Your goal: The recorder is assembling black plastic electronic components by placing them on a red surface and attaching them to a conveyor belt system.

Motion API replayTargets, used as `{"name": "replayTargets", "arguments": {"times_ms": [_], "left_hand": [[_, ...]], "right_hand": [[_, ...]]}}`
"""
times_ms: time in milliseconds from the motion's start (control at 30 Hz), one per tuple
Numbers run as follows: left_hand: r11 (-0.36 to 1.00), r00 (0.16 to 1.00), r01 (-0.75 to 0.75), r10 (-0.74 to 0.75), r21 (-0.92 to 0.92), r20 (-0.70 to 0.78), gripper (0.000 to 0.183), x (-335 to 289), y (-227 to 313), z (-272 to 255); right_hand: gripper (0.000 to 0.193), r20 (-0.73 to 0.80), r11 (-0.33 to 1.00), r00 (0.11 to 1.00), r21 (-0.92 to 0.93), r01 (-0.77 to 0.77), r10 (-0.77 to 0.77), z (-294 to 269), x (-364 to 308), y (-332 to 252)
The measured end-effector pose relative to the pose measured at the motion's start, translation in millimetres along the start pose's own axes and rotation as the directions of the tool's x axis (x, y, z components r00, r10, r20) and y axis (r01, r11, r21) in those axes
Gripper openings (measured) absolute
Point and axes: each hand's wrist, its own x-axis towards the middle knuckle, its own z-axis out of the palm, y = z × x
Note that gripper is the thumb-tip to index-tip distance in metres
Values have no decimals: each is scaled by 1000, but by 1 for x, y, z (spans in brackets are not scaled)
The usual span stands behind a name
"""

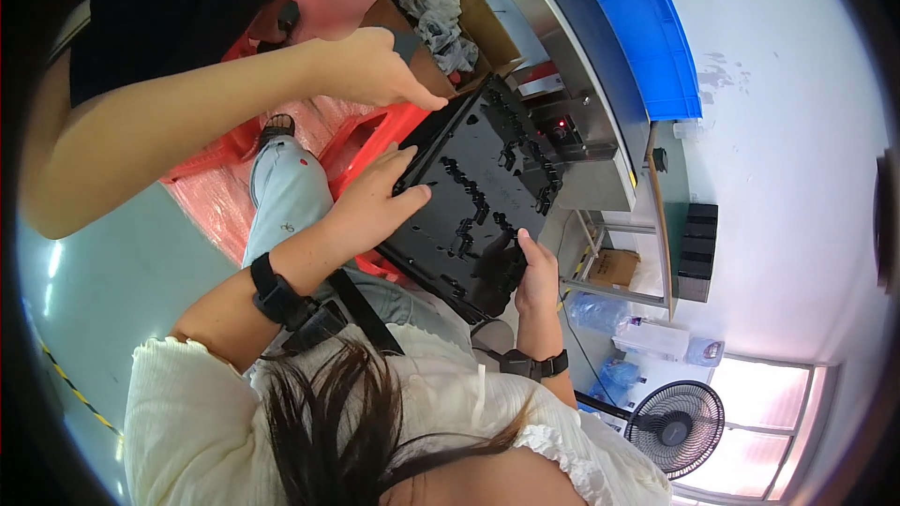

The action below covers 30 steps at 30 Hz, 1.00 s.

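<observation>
A black plastic tray (448,264) lies tilted in front of me, with rows of small black parts (466,189) on it. Its edge looks thick; I cannot tell whether more trays are stacked beneath. My left hand (380,199) holds the tray's left edge, thumb on top and fingers along the side. At the near right edge, my right hand (537,274) grips the tray with its thumb on the rim and its other fingers mostly hidden. Another person's hand (380,70) reaches in from the upper left, close to the tray's far left corner.
Beyond the tray stands a metal machine (592,183) with red lights. A blue bin (637,28) rests above it. A cardboard box (506,33) holding clear plastic bags (441,19) sits at the far side. Red plastic (370,136) lies left of the tray; a fan (673,431) stands right.
</observation>
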Motion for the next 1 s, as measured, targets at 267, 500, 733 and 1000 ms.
{"name": "replayTargets", "arguments": {"times_ms": [267,500,733,1000], "left_hand": [[997,995,71,-69,-18,77,61,2,-38,-5],[962,996,64,-77,266,38,47,22,-12,-5],[911,973,-217,232,351,-1,38,17,-23,11],[922,933,-343,356,-177,46,48,5,59,9]], "right_hand": [[42,87,990,988,-46,134,-130,12,-11,30],[50,67,946,949,126,297,-307,27,7,47],[46,-37,855,891,-304,421,-452,12,2,42],[29,-416,780,703,-25,625,-577,-57,-67,-76]]}}
